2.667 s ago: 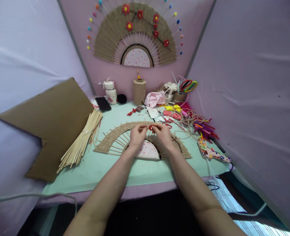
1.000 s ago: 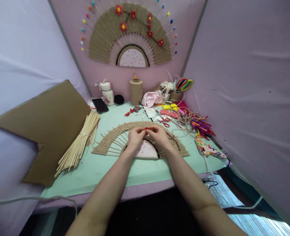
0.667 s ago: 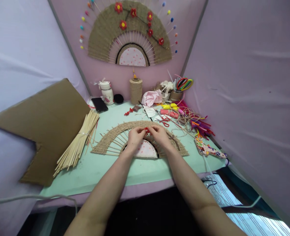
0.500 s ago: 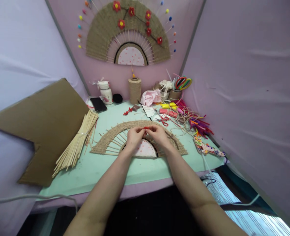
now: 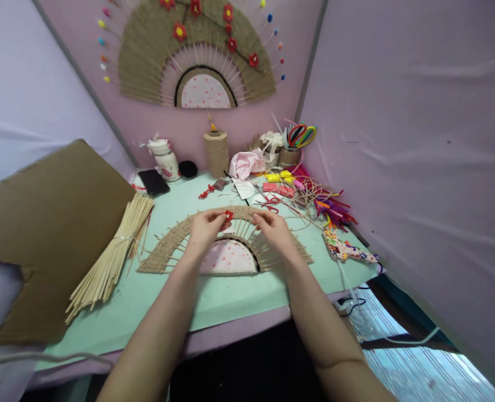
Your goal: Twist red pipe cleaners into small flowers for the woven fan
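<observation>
My left hand (image 5: pixel 205 228) pinches a small red flower (image 5: pixel 229 215) between thumb and fingertips. Off to its right, my right hand (image 5: pixel 271 228) is closed in a pinch; whatever may be between its fingertips is too small to make out. Both hands hover over a woven twine fan (image 5: pixel 163 252) lying flat on the table, with bare sticks showing inside its woven band. At the fan's base is a half-round of pink-spotted white fabric (image 5: pixel 228 257) edged in black. My hands and forearms hide parts of the fan.
To the left lie a bundle of thin sticks (image 5: pixel 109 254) and a brown cardboard sheet (image 5: pixel 58 223). A twine spool (image 5: pixel 217 156), bottle (image 5: pixel 165 162) and phone (image 5: pixel 154 182) stand or lie behind. Pipe cleaners (image 5: pixel 333 207) and a flower-patterned glue gun (image 5: pixel 348 248) are at right.
My hands have drawn apart from where they met at the red flower. The flower stays with my left hand, while my right hand has moved away from it. The view has shifted right.
</observation>
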Demonstrator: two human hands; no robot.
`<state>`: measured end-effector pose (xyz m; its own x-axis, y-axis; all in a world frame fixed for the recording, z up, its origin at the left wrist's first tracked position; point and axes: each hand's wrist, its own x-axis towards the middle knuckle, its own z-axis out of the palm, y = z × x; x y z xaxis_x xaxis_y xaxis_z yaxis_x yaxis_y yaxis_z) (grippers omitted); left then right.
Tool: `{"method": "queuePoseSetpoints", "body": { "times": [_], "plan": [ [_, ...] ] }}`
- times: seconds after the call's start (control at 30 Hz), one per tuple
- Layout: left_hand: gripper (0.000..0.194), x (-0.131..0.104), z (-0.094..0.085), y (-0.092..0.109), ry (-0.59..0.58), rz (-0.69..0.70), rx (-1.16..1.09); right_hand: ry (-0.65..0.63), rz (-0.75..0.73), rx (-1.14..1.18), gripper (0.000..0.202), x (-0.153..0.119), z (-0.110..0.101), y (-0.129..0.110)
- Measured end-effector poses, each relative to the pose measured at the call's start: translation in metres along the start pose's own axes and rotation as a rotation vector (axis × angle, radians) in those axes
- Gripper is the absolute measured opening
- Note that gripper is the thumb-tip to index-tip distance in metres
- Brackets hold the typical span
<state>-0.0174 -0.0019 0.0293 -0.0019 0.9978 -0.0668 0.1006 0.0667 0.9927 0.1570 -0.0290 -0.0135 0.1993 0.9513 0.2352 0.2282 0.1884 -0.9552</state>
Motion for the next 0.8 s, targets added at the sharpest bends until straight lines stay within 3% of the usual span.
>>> {"method": "queuePoseSetpoints", "body": {
  "times": [0.1, 0.17, 0.27, 0.47, 0.63, 0.8],
  "plan": [
    [0.013, 0.006, 0.004, 0.023, -0.091, 0.054, 0.141, 0.268, 0.016, 0.055, 0.030, -0.003, -0.025, -0.002],
    [0.012, 0.019, 0.013, 0.028, -0.172, 0.083, 0.284, 0.333, 0.019, 0.078, 0.028, -0.004, -0.036, -0.002],
    [0.009, 0.044, 0.030, 0.021, -0.236, 0.057, 0.522, 0.302, 0.026, 0.118, 0.024, -0.005, -0.041, -0.002],
    [0.014, 0.080, 0.060, 0.003, -0.238, 0.144, 0.833, 0.255, 0.055, 0.149, 0.026, -0.007, -0.039, 0.001],
    [0.014, 0.088, 0.076, -0.002, -0.256, 0.165, 0.885, 0.232, 0.044, 0.114, 0.026, -0.008, -0.039, 0.003],
    [0.014, 0.092, 0.081, -0.011, -0.329, 0.139, 0.891, 0.227, 0.064, 0.100, 0.023, -0.009, -0.037, 0.002]
  ]
}}
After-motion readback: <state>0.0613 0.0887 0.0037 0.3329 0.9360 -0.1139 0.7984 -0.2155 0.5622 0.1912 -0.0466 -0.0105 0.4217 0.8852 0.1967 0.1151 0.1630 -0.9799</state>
